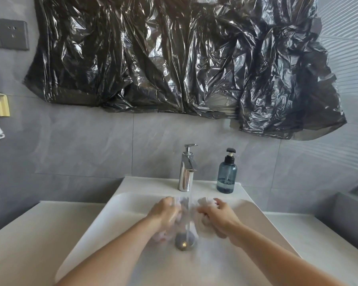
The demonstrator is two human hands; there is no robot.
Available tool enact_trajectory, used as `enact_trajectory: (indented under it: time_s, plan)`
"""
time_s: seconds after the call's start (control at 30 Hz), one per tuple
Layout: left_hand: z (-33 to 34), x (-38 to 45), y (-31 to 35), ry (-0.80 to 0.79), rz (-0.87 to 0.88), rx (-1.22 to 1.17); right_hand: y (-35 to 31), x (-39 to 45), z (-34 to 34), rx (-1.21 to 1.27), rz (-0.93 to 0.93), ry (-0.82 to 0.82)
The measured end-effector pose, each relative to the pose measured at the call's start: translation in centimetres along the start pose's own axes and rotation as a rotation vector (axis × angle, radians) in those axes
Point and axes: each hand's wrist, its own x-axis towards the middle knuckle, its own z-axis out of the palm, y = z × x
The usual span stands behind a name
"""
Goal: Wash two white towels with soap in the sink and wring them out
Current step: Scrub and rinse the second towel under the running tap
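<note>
1. At the far left a yellow holder point(0, 105) on the wall is cut off by the edge.
2. Over the white sink point(103, 215), the left hand point(166, 211) clenches a bunch of white towel point(179, 205); motion blurs it.
3. Water runs from the chrome tap point(186, 168) between the hands, hiding part of the drain point(184, 241).
4. The right hand point(217, 215) grips more wet cloth; whether one towel or two, I cannot tell.
5. A blue soap bottle point(226, 176) stands beside the tap.

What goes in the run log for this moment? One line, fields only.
stage: rinsing | left hand: grips towel | right hand: grips towel | faucet: running | soap bottle: on sink ledge, untouched
</note>
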Motion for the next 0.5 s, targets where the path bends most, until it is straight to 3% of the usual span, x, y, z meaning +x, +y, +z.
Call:
enact_trajectory:
  time_s: [0.1, 0.3, 0.4, 0.5]
  plan:
    - [0.8, 2.9, -0.8, 0.079, -0.076, -0.490, -1.7, -1.5, 1.6, 0.146, -0.083, 0.078]
    - [0.8, 1.0, 0.7, 0.030, -0.159, -0.572, -3.3, -3.8, 5.1, 0.122, -0.277, 0.117]
    - [0.8, 0.8, 1.2, 0.036, -0.117, -0.543, -3.9, -2.4, 4.3, 0.061, -0.325, 0.240]
    - [0.4, 0.0, 1.6, 0.012, -0.044, -0.538, -3.4, -3.2, 5.1, -0.014, -0.368, 0.213]
